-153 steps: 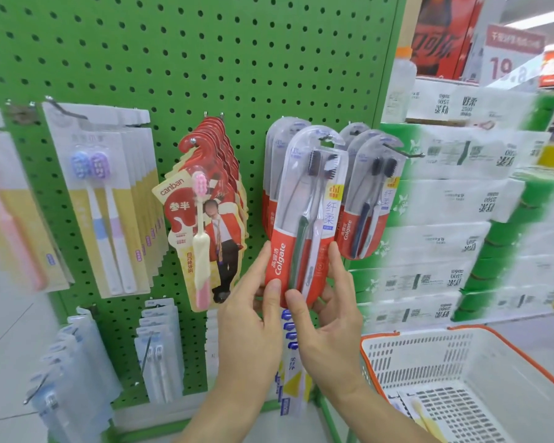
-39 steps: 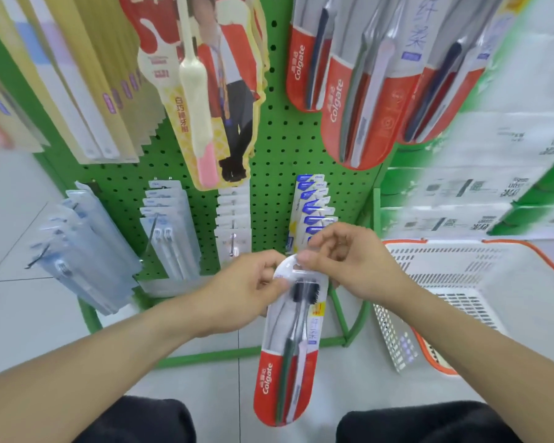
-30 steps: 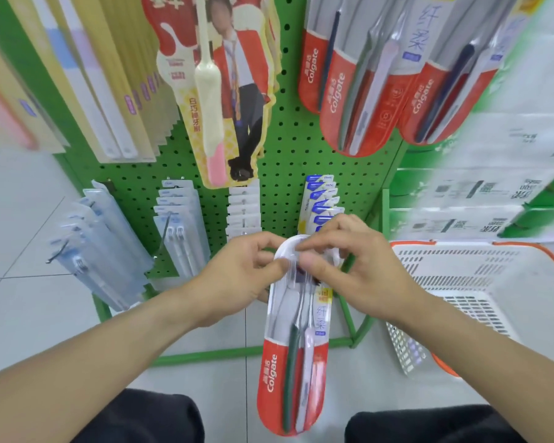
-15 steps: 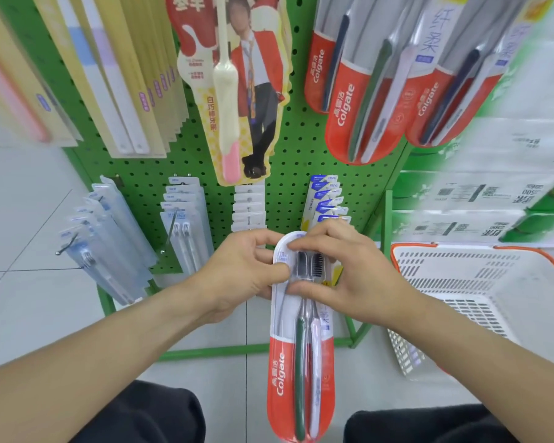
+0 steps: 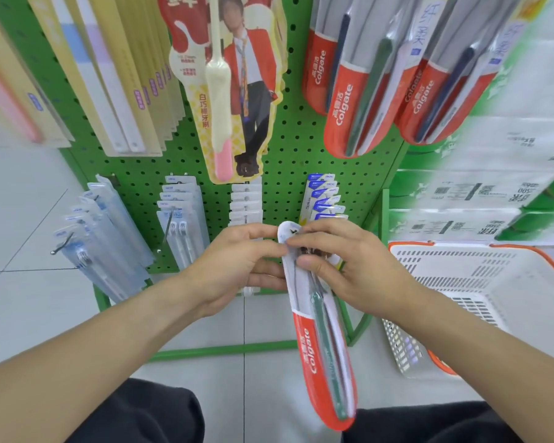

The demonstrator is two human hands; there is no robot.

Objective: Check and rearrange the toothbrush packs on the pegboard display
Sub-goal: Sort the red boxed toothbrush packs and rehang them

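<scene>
A red and clear Colgate toothbrush pack [image 5: 325, 362] hangs down in front of me, its top held between both hands. My left hand [image 5: 237, 266] pinches the pack's top left edge. My right hand [image 5: 343, 266] grips the top from the right, thumb across the front, fingers over the hang tab. More Colgate packs [image 5: 352, 100] hang on the green pegboard [image 5: 295, 145] above. A red cartoon-card toothbrush pack [image 5: 234, 91] hangs to their left.
Yellow card packs [image 5: 122, 91] hang at upper left. Small clear packs [image 5: 109, 238] and blue-topped packs [image 5: 322, 196] hang on the lower row, with bare hook ends sticking out. A white and orange basket [image 5: 480, 302] stands at right, below stacked tissue packs [image 5: 480, 187].
The pack has tilted, its bottom swinging to the right and its face turning sideways. Both hands have kept hold of its top. The view has shifted slightly upward on the pegboard.
</scene>
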